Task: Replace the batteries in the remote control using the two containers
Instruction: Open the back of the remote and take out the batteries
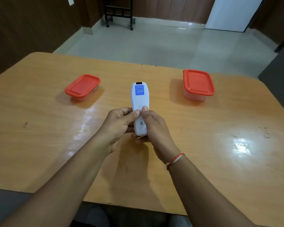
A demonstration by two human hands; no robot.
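A white remote control [138, 99] lies back side up in both my hands above the middle of the wooden table [39, 128]; a blue label sits near its far end. My left hand [120, 123] grips its near left side. My right hand [152, 126] grips the near right side. Both thumbs press side by side on the back cover, which is closed. Two clear containers with red lids stand on the table, both shut: a low one [82, 86] at the left and a taller one [198, 82] at the right. Their contents are hidden.
The table's far edge runs just behind the containers, with tiled floor beyond. A black wheeled rack [119, 12] stands at the far wall. A grey cabinet side [279, 76] rises past the table's right corner. Small dark specks mark the table at the right.
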